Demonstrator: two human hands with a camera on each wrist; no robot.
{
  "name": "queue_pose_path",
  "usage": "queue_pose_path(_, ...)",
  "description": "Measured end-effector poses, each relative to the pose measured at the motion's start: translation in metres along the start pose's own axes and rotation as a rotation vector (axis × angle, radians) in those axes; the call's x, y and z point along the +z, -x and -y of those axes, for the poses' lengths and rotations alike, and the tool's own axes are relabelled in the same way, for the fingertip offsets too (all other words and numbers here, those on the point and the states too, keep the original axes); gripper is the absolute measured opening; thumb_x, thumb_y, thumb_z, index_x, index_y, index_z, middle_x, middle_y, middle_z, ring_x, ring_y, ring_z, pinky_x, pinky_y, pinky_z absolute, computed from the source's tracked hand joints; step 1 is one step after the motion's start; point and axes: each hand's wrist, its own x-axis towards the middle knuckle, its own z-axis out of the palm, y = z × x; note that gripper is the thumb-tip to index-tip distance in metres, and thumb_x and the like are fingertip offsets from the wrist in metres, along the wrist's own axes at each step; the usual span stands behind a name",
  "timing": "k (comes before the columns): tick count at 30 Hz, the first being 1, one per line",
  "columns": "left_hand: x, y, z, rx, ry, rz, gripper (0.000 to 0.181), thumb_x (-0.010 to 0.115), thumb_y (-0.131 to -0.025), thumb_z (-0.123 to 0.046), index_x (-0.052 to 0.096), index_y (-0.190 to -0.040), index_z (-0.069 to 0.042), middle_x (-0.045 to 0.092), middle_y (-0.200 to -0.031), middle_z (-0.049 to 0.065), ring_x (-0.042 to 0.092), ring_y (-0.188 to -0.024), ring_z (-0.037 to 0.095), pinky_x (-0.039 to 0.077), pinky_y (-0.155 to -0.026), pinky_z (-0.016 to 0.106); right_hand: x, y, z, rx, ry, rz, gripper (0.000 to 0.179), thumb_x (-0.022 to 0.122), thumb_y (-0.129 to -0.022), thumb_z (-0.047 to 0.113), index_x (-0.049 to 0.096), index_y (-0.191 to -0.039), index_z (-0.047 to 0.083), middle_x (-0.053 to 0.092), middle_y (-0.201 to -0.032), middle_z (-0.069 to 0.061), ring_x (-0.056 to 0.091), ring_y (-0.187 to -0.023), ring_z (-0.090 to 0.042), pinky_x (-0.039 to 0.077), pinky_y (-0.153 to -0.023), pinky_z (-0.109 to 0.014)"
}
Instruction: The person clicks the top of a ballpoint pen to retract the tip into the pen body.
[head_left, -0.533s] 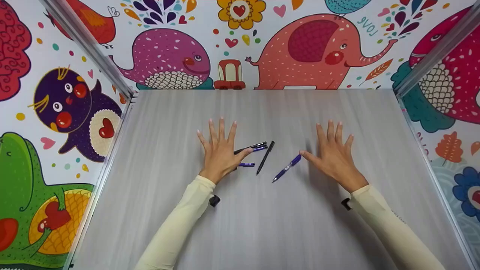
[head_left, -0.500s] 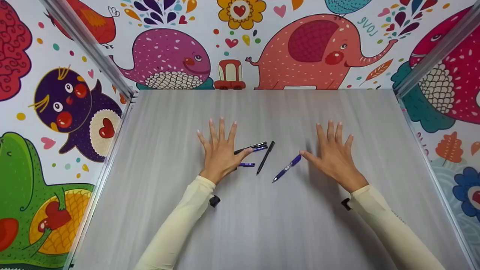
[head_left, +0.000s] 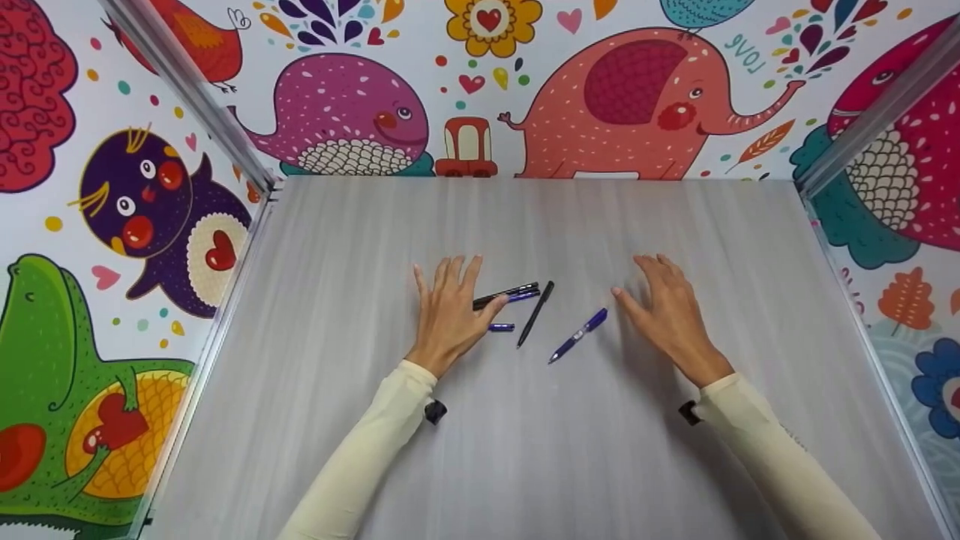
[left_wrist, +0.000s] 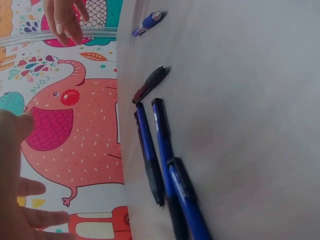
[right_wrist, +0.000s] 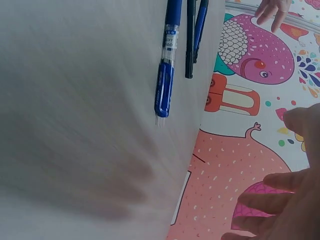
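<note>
My left hand hovers over the left pens, fingers loosely bent, holding nothing. Partly hidden under it are a black pen, a blue pen and another blue pen; the left wrist view shows a blue pen lying among them. Just right of that group a slim black pen lies slanted. Farther right is a blue pen with a clear section, seen close in the right wrist view. To its right my right hand hovers above its own shadow, thumb apart from the pen.
All the pens lie on a grey wood-grain table. Walls printed with cartoon animals, such as an elephant, stand at the back and both sides. Metal strips run along the side edges, including a left rail.
Both hands' spread, straight fingers have drawn in and bent slightly. The right thumb has moved off the blue pen's end in view. The head view has shifted a little; the pens lie as before.
</note>
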Motion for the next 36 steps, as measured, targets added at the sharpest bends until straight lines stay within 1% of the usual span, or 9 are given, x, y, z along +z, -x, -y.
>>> queue_pose_path(3, 0.004, 0.001, -0.002, 0.020, 0.007, -0.023, 0.073, 0.066, -0.104, -0.060, 0.060, -0.155, -0.007, 0.063, -0.152, 0.021, 0.053, -0.147, 0.043, 0.025, -0.121, 0.082, 0.004, 0.001, -0.002, 0.020, -0.043, -0.013, 0.058, 0.079, -0.104, 0.022, 0.060, -0.149, -0.008, 0.057, -0.153, -0.034, 0.046, -0.149, -0.052, 0.037, -0.119, -0.071)
queue_pose_path(6, 0.007, 0.003, -0.006, 0.028, 0.029, -0.031, 0.068, 0.065, -0.106, -0.058, 0.063, -0.152, -0.007, 0.064, -0.151, 0.019, 0.053, -0.147, 0.042, 0.030, -0.121, 0.079, 0.008, 0.003, -0.004, 0.054, -0.089, -0.017, 0.054, 0.077, -0.105, 0.020, 0.061, -0.148, -0.007, 0.057, -0.152, -0.034, 0.047, -0.147, -0.050, 0.039, -0.119, -0.069)
queue_pose_path(12, 0.017, 0.011, -0.016, 0.048, 0.095, -0.061, 0.059, 0.070, -0.106, -0.050, 0.068, -0.146, -0.006, 0.066, -0.147, 0.019, 0.054, -0.145, 0.042, 0.034, -0.120, 0.077, 0.018, 0.005, -0.010, 0.086, -0.186, -0.051, 0.046, 0.077, -0.104, 0.015, 0.065, -0.143, -0.008, 0.064, -0.145, -0.030, 0.052, -0.142, -0.048, 0.039, -0.119, -0.065)
queue_pose_path(17, 0.026, 0.019, -0.024, 0.057, 0.141, -0.085, 0.054, 0.073, -0.105, -0.043, 0.070, -0.142, -0.004, 0.067, -0.144, 0.019, 0.056, -0.143, 0.042, 0.037, -0.119, 0.076, 0.028, 0.010, -0.013, 0.100, -0.221, -0.061, 0.043, 0.076, -0.104, 0.013, 0.067, -0.139, -0.009, 0.067, -0.142, -0.030, 0.054, -0.140, -0.047, 0.039, -0.119, -0.064)
queue_pose_path(26, 0.041, 0.033, -0.038, 0.039, 0.202, -0.061, 0.053, 0.075, -0.105, -0.039, 0.070, -0.143, -0.003, 0.068, -0.143, 0.017, 0.057, -0.142, 0.038, 0.038, -0.120, 0.072, 0.044, 0.021, -0.015, 0.111, -0.269, -0.053, 0.042, 0.076, -0.103, 0.009, 0.067, -0.139, -0.010, 0.066, -0.142, -0.031, 0.054, -0.138, -0.048, 0.039, -0.118, -0.064)
queue_pose_path(31, 0.048, 0.039, -0.046, 0.043, 0.214, -0.074, 0.050, 0.076, -0.105, -0.038, 0.072, -0.140, -0.003, 0.070, -0.142, 0.018, 0.059, -0.140, 0.037, 0.038, -0.121, 0.071, 0.051, 0.026, -0.017, 0.099, -0.294, -0.067, 0.038, 0.076, -0.103, 0.007, 0.068, -0.136, -0.010, 0.067, -0.139, -0.031, 0.055, -0.137, -0.048, 0.040, -0.117, -0.064)
queue_pose_path(33, 0.051, 0.041, -0.049, 0.050, 0.219, -0.084, 0.048, 0.077, -0.104, -0.037, 0.073, -0.138, -0.003, 0.071, -0.140, 0.017, 0.060, -0.139, 0.037, 0.039, -0.121, 0.070, 0.053, 0.028, -0.019, 0.089, -0.305, -0.077, 0.037, 0.077, -0.102, 0.005, 0.068, -0.135, -0.010, 0.068, -0.138, -0.030, 0.055, -0.136, -0.048, 0.040, -0.117, -0.063)
queue_pose_path(36, 0.056, 0.045, -0.055, 0.070, 0.237, -0.105, 0.045, 0.080, -0.102, -0.034, 0.074, -0.133, -0.001, 0.072, -0.137, 0.016, 0.063, -0.136, 0.035, 0.043, -0.121, 0.061, 0.056, 0.031, -0.021, 0.074, -0.315, -0.099, 0.036, 0.078, -0.100, 0.003, 0.069, -0.132, -0.011, 0.069, -0.135, -0.030, 0.056, -0.134, -0.048, 0.040, -0.116, -0.063)
